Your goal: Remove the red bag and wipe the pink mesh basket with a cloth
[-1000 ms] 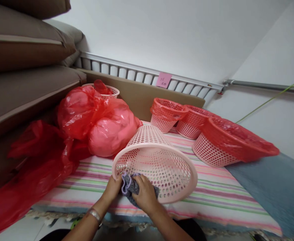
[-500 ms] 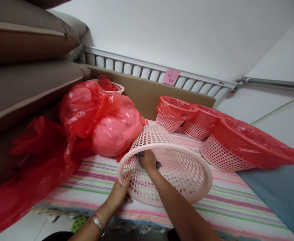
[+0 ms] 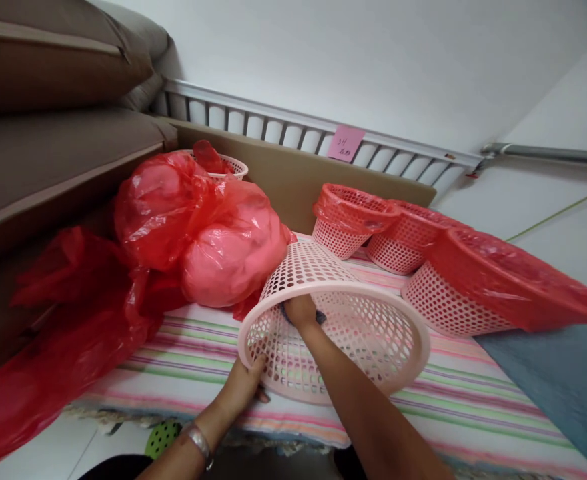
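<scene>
A pale pink perforated basket (image 3: 306, 267) lies on its side on a striped cloth, its wide mouth facing me. My left hand (image 3: 248, 380) is closed on the lower left of its rim, with the thumb at the rim and other fingers underneath. Inside the basket, my right hand (image 3: 301, 312) is closed on a dark grey cloth (image 3: 320, 317), against the upper left inner wall. Bulging red plastic bags (image 3: 233, 253) touch the basket's far left side.
Several baskets lined with red bags (image 3: 353, 207) stand at the right. Another basket (image 3: 238, 168) sits behind the bags. Brown cushions (image 3: 63, 160) are stacked at left. A radiator (image 3: 273, 130) with a pink note (image 3: 345, 143) runs along the wall.
My right hand has moved slightly deeper along the basket's inner wall with the cloth. My left hand keeps its hold at the rim. The view has shifted a little.
</scene>
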A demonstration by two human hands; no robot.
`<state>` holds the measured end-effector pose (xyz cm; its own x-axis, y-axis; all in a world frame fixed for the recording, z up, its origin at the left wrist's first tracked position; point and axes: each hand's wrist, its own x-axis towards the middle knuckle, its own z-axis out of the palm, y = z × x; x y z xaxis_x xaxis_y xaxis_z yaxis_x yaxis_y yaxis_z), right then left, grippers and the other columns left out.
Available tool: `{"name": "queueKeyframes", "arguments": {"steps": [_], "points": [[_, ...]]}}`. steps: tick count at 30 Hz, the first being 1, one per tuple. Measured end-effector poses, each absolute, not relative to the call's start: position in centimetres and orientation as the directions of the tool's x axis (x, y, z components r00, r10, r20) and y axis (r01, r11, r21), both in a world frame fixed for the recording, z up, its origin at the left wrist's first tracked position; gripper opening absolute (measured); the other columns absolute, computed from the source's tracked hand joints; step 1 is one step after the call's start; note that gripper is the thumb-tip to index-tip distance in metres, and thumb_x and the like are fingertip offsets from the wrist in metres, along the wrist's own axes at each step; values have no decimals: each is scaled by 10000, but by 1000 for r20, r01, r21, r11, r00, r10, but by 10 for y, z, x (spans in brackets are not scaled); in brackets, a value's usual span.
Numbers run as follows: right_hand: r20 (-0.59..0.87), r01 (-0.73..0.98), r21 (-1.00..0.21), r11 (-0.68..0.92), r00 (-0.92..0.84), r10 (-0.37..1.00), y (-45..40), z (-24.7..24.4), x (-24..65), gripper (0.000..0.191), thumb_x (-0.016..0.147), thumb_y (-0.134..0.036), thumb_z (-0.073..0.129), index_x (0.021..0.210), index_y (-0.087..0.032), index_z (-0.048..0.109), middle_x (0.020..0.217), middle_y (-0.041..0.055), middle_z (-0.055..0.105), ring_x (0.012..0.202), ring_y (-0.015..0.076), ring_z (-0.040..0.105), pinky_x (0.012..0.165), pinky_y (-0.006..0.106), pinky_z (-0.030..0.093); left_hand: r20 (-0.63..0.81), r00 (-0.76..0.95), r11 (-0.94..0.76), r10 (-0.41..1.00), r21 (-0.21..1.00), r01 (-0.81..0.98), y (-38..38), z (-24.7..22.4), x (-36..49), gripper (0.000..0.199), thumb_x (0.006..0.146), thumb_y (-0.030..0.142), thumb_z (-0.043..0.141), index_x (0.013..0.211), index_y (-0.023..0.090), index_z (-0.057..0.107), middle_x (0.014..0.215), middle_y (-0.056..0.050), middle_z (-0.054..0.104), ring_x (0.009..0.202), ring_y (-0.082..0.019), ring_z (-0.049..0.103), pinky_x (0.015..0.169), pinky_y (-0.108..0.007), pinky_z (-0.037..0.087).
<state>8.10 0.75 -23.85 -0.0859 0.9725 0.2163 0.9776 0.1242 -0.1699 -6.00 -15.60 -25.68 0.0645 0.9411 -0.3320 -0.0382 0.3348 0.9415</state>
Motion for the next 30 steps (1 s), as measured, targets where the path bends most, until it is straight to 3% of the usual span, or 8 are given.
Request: {"name": "queueKeyframes", "arguments": {"steps": [8,13,17,22,26,30], "points": [[160,984,-123,130,-110,981,-39,-235,82,423,758,-239,590,1172,-186,525,1015,106,604,935,250,567,756,308,398,-304,38,306,952,951,-54,-157,-253,-58,618,776,542,476,1213,105,472,723,-49,653,360,-125,586,345,-212,450],[199,971,-129,204,-176,964,-72,-235,82,328,735,-181,551,1064,-177,555,984,90,596,914,229,548,785,304,389,-289,27,290,957,956,-53,-159,-252,-57,565,777,550,468,1118,102,508,656,-23,628,360,-125,579,347,-211,454],[212,945,-183,271,-231,950,-116,-239,86,383,696,-139,538,1077,-179,559,1017,94,590,972,244,529,852,326,387,-253,36,255,967,964,-78,-160,-253,-57,565,776,570,479,1151,147,498,653,-2,636,355,-120,571,330,-200,443],[185,906,-270,325,-282,941,-158,-244,91,467,627,-104,556,1079,-222,569,1053,73,586,1011,250,523,888,333,393,-252,35,254,967,959,-125,-159,-256,-55,509,783,585,465,1019,139,528,599,-5,639,384,-133,585,337,-198,453],[197,921,-287,263,-212,957,-143,-242,85,440,618,-77,532,1032,-214,583,1020,74,597,988,246,537,861,316,410,-254,24,255,967,960,-119,-157,-255,-55,535,769,598,479,1038,138,525,622,-13,641,370,-137,588,315,-193,435],[231,943,-244,227,-171,958,-94,-238,78,427,638,-67,506,1042,-177,587,1002,95,608,961,245,555,844,313,412,-256,39,258,966,960,-110,-154,-257,-57,566,783,542,492,1182,140,480,698,-35,663,353,-125,579,306,-190,430]]}}
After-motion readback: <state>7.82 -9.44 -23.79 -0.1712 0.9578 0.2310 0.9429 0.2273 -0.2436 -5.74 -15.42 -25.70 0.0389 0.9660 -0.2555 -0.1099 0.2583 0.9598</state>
